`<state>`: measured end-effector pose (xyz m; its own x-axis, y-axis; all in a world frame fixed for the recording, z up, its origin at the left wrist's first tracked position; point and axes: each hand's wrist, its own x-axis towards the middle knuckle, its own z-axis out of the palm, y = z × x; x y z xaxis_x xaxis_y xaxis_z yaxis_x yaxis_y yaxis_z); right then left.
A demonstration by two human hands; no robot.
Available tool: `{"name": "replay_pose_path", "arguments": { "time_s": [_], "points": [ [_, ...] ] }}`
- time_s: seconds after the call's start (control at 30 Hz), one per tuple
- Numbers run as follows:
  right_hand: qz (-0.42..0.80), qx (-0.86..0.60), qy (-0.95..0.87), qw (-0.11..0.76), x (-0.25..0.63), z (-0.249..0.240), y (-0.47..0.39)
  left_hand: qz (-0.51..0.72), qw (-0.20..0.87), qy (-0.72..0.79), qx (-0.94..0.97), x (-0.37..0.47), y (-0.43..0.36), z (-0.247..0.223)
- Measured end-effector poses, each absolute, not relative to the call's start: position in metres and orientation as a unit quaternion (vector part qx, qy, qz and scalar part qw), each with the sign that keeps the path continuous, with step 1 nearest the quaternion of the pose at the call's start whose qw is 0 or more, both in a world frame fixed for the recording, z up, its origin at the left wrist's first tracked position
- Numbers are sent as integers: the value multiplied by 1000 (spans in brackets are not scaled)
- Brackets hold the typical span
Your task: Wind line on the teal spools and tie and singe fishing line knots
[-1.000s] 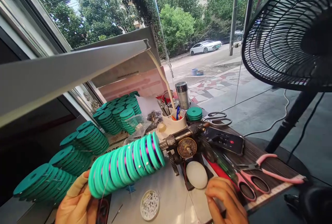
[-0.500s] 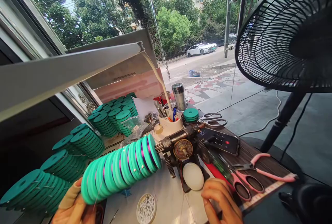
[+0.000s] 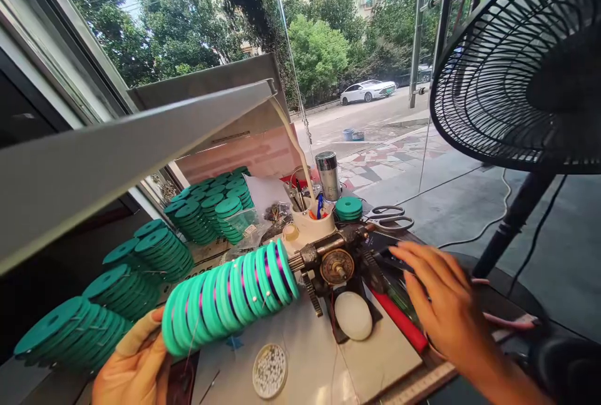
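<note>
A row of green foam line spools [image 3: 230,298], with dark purple line and white-headed pins on several of them, sits on the shaft of a metal winder [image 3: 335,261]. My left hand [image 3: 136,361] grips the row's near left end, and a pale wrap covers one finger. My right hand [image 3: 441,298] is over the right side of the table, fingers stretched and apart. Its fingertips are close to the winder's dark crank handle [image 3: 385,256] and the phone; whether they touch it I cannot tell. Below the row stands a round dish of white pin heads or beads [image 3: 270,370].
Stacks of green spools [image 3: 51,336] line the left side. A white oval piece [image 3: 353,316] lies by the winder's base. Behind are a pen holder [image 3: 312,223], a metal flask [image 3: 327,176] and grey scissors [image 3: 389,217]. A black fan [image 3: 511,79] stands at right.
My right hand has moved up and right from the table's front to the crank handle side, its fingers spreading. My left hand keeps its grip on the spools. The view has shifted slightly.
</note>
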<state>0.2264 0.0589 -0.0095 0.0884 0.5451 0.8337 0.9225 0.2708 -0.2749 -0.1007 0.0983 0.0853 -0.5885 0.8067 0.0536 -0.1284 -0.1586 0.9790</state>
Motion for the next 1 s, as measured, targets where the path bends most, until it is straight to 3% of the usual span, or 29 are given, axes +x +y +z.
{"name": "replay_pose_path", "arguments": {
  "time_s": [0.07, 0.17, 0.37, 0.53, 0.67, 0.83, 1.0],
  "points": [
    [-222, -593, -688, 355, 243, -8, 76, 695, 339, 553, 308, -99, 98, 87],
    [-234, -600, -714, 276, 254, -19, 94, 698, 346, 537, 322, -100, 97, 85],
    [-246, -502, -776, 292, 274, -29, 75, 710, 356, 505, 338, -102, 97, 80],
    [-273, -425, -801, 321, 298, 16, 56, 725, 356, 489, 328, -98, 97, 78],
    [-306, -434, -771, 353, 296, 49, 94, 728, 375, 458, 347, -101, 98, 74],
    [-211, -478, -820, 235, 285, 35, 147, 727, 371, 451, 361, -103, 98, 70],
    [-178, -462, -848, 191, 286, -6, 131, 726, 366, 440, 382, -102, 99, 69]
  ]
}}
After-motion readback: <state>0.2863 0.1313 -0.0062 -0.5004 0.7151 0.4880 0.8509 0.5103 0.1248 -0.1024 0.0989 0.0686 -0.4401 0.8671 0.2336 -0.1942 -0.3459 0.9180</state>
